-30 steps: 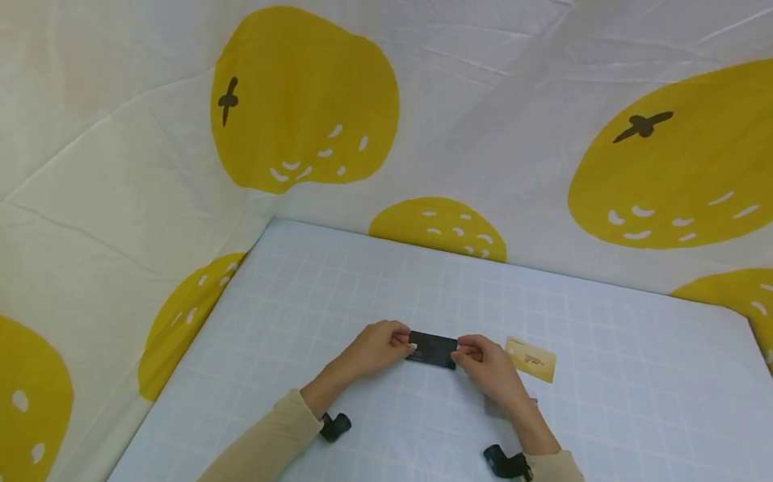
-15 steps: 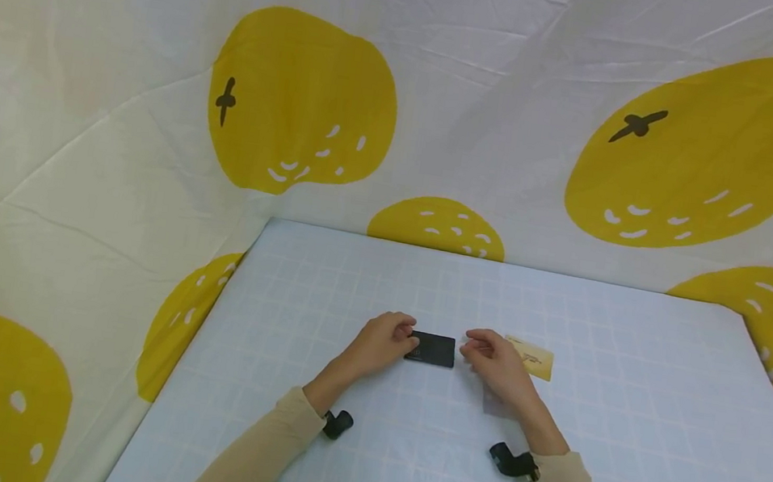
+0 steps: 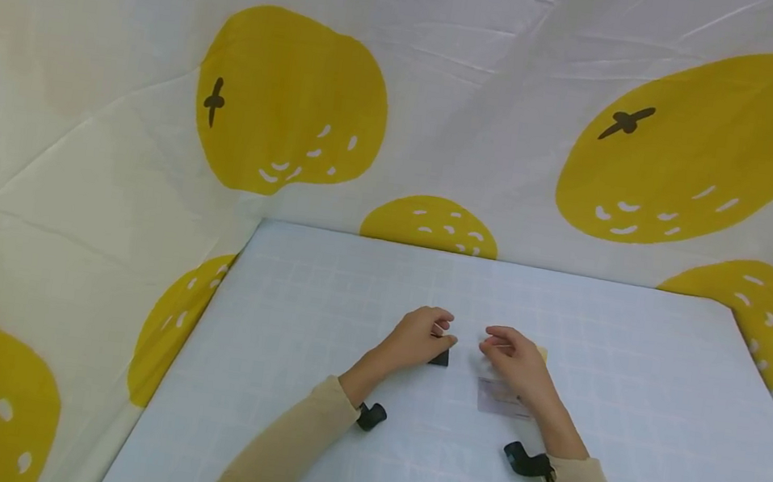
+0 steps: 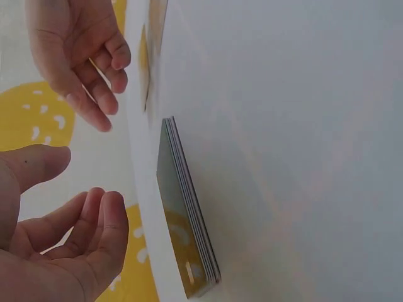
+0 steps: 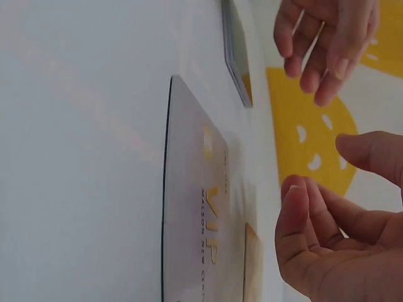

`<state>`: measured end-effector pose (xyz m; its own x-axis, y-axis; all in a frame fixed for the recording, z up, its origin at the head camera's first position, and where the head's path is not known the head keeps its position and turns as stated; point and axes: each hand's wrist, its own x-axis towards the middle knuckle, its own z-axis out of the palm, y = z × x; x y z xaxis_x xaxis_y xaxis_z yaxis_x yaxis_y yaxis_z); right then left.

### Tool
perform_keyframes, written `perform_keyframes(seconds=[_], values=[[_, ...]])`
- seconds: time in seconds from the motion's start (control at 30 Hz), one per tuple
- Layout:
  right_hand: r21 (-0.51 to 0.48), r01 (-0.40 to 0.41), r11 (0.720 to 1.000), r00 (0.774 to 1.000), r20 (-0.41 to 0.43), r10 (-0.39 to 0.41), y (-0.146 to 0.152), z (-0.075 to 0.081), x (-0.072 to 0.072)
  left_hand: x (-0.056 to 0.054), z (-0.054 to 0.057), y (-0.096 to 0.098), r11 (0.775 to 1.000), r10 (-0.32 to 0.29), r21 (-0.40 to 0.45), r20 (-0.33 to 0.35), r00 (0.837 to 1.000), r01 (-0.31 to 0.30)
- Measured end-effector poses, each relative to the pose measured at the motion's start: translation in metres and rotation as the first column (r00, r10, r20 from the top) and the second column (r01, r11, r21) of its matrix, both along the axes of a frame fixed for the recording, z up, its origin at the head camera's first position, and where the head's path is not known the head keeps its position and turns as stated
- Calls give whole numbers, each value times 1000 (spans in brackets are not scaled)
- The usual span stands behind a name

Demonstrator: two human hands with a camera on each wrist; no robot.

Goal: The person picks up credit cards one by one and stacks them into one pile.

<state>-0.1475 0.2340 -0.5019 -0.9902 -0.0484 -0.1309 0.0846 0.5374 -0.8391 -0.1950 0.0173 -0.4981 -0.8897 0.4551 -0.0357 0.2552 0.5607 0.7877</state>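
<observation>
A stack of cards with a black top [image 3: 440,358] lies on the table; the left wrist view shows the layered edges of the stack [image 4: 189,214]. My left hand [image 3: 418,336] hovers over it, hiding most of it in the head view, with fingers loosely bent around nothing. To the right, my right hand [image 3: 515,364] is raised with relaxed, bent fingers and nothing in them. Under and beside it lie a greyish card [image 3: 501,400], lettered "VIP" in gold in the right wrist view, and a gold card [image 3: 544,353], mostly covered by the hand.
A pale blue checked cloth covers the table [image 3: 319,305]. Behind and to the left hangs a white curtain [image 3: 475,122] printed with large yellow fruit. Each wrist carries a small black camera [image 3: 372,417].
Both hands have let go of the ends of the black-topped stack. The right hand has drawn back to the right, while the left has lifted and shifted right over the stack.
</observation>
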Motion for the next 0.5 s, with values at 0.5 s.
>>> perform_keyframes(seconds=[0.5], values=[[20,57,998,997,-51,-56,41,-1,5,-10,5,65,988,-127,-94,-8,992,125]])
